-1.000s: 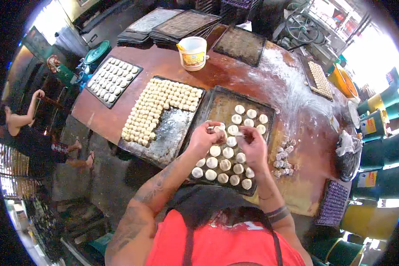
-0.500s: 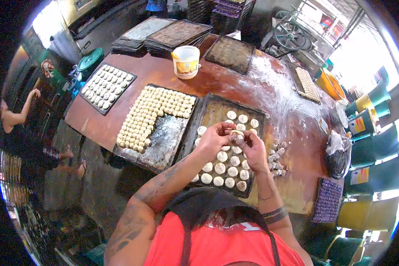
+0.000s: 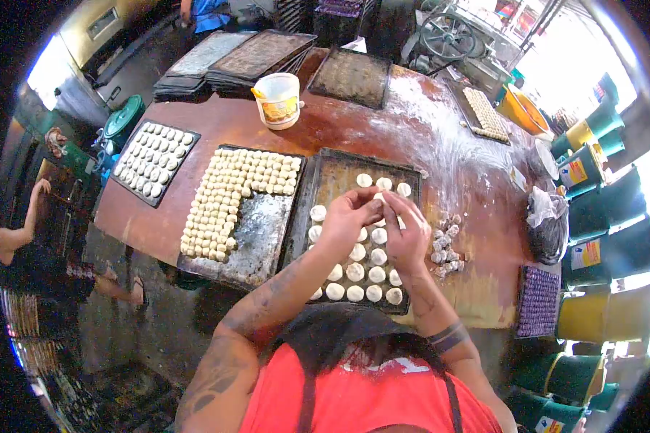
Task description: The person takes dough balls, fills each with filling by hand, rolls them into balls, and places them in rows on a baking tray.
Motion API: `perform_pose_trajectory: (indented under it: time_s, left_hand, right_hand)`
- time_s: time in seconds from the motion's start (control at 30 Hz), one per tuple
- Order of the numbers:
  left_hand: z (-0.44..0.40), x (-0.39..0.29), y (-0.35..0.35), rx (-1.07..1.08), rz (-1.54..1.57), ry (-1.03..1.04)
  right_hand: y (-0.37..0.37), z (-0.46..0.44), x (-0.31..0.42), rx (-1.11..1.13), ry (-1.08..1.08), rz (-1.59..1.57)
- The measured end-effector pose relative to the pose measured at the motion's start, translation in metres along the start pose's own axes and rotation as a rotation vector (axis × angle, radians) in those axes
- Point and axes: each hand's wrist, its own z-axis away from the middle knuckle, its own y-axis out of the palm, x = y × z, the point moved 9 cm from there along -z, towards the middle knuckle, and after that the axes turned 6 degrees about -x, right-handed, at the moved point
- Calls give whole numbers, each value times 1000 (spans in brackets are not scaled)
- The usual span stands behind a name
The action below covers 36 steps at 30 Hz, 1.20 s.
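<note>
My left hand (image 3: pixel 348 215) and my right hand (image 3: pixel 407 229) meet above a dark baking tray (image 3: pixel 326 177). The fingertips of both are closed on a small piece of dough (image 3: pixel 380 197), mostly covered by the fingers. Under and around my hands, round pale dough balls (image 3: pixel 355 272) sit in spaced rows on that tray. Right of the tray, beside my right wrist, lies a heap of small brownish, floury lumps (image 3: pixel 446 245). To the left stands another tray (image 3: pixel 261 227), part covered with tightly packed small dough balls (image 3: pixel 213 191).
A white bucket (image 3: pixel 279 108) stands behind the trays. Stacked baking trays (image 3: pixel 260 54) occupy the far left of the table. Flour (image 3: pixel 440 137) dusts the right side. A plastic bag (image 3: pixel 547 227) and a tray of purple pieces (image 3: pixel 538 303) lie right. A person (image 3: pixel 22 238) is at far left.
The fingers have drawn closer around the dough, which showed more of its opened, folded shape before. The whole view has shifted slightly.
</note>
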Motion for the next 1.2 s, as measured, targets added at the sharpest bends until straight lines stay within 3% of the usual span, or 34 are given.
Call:
perform_pose_trajectory:
  time_s: [0.1, 0.17, 0.23, 0.33, 0.4, 0.47, 0.53, 0.6, 0.67, 0.77, 0.8, 0.83, 0.87, 0.93, 1.07, 1.13, 1.2]
  left_hand:
    - [-4, 7, -20, 22, 27, -186]
    - [2, 12, -29, -48, -9, -240]
    - [-1, 40, -20, 74, 58, -272]
    - [1, 64, -22, 116, 145, -422]
    - [0, 89, -36, 108, 182, -532]
    - [1, 91, -43, 40, 216, -482]
    - [-4, 95, -62, -72, 145, -422]
    - [-6, 65, -93, -305, -152, -186]
    - [-5, 42, -98, -303, -552, -84]
    - [-6, 29, -82, -128, -911, 226]
    - [-7, 26, -86, -173, -963, 293]
    - [-11, 24, -90, -215, -1015, 365]
    - [-12, 20, -91, -258, -1066, 439]
    - [-9, 12, -95, -243, -1017, 297]
    - [12, 2, -113, -266, -1017, 131]
    - [25, 18, -127, -338, -808, -140]
    - [22, 33, -125, -240, -792, -114]
  right_hand:
    - [14, 0, -9, 148, -83, 116]
    - [27, 0, -13, 269, -17, -77]
    - [40, -5, 4, 418, -38, -237]
    - [61, -2, -31, 475, -96, -314]
    - [63, 3, -47, 361, 38, -261]
    - [69, 19, -72, 214, 176, -232]
    - [92, 43, -84, 274, 236, -205]
    - [111, 63, -101, 334, 554, -479]
    - [115, 56, -113, 318, 499, -290]
    - [141, 42, -138, 496, 667, -192]
    - [155, 32, -145, 555, 675, -211]
    - [172, 24, -173, 458, 598, -157]
    - [165, -2, -153, 319, 404, -108]
    - [193, -17, -159, 581, 198, 276]
    - [188, -16, -119, 506, -96, 459]
    - [194, 16, -109, 461, -302, 464]
    - [192, 33, -102, 441, -454, 412]
